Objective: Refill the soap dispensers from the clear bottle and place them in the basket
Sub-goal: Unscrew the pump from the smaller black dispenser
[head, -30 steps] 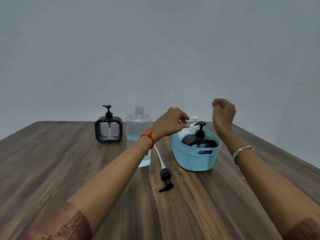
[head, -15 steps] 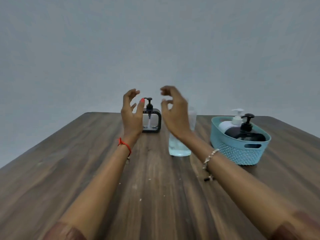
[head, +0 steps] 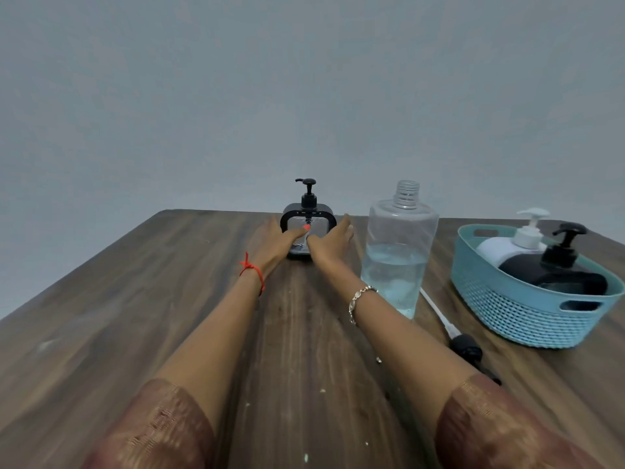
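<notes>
Hands meet at the centre of the frame: the left hand (head: 275,243) and the right hand (head: 333,236) cup the square black-framed dispenser (head: 307,228) from either side, fingers spread and touching its body (whether they actually grip it I cannot tell). It stands upright near the far edge of the wooden table (head: 135,316). Just right of it stands the clear bottle (head: 397,252), uncapped and partly filled. A loose pump (head: 465,346) lies at lower right. At the right edge, the blue basket (head: 527,316) holds a white dispenser (head: 510,245) and a black dispenser (head: 558,272).
</notes>
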`<act>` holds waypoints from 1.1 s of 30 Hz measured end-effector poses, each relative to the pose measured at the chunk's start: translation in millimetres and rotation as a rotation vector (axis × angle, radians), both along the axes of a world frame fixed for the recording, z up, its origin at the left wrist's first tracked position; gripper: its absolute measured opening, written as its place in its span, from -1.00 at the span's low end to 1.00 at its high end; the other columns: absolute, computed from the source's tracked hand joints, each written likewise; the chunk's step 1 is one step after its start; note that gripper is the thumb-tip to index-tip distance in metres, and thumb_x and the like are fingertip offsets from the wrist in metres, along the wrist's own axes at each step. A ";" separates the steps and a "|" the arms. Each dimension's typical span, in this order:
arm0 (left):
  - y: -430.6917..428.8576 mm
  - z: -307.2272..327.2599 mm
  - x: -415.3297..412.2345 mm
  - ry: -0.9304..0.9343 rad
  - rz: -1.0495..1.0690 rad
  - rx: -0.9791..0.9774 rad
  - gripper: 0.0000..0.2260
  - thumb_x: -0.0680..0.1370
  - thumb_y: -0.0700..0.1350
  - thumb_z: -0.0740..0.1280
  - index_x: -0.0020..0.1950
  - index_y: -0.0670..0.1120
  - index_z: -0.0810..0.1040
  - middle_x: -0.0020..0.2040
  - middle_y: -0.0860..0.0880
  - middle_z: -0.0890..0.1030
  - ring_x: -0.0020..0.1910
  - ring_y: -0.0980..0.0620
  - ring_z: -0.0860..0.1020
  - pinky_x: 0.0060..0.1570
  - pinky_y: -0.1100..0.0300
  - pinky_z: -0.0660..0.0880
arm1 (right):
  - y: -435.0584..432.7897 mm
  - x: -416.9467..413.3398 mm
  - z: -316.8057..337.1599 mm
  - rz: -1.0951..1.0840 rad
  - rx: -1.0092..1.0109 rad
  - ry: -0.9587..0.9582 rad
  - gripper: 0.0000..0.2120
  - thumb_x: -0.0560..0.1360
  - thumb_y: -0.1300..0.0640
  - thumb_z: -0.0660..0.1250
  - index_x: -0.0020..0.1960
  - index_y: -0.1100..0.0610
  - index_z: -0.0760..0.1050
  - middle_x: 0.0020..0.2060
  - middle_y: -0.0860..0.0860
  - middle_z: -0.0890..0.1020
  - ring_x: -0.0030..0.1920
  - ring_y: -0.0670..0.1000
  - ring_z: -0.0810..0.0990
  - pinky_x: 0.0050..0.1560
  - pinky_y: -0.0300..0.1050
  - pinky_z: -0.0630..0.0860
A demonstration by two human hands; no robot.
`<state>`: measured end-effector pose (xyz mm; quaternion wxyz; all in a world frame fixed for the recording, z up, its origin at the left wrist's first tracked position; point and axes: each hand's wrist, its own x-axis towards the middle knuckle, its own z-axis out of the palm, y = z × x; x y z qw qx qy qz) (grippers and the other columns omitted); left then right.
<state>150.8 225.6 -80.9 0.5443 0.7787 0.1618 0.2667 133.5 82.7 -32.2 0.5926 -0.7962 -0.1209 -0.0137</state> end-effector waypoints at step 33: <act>-133.3 54.7 -184.9 -0.241 -0.116 -0.224 -0.51 0.24 -0.23 0.57 0.12 -0.21 0.54 -0.06 -0.10 0.66 -0.10 0.01 0.65 -0.13 0.22 0.55 | -117.1 -111.4 60.5 0.324 -0.064 -0.361 -0.68 0.29 -0.02 0.52 -0.28 0.26 0.61 -0.34 0.16 0.67 -0.28 0.03 0.66 -0.08 0.06 0.60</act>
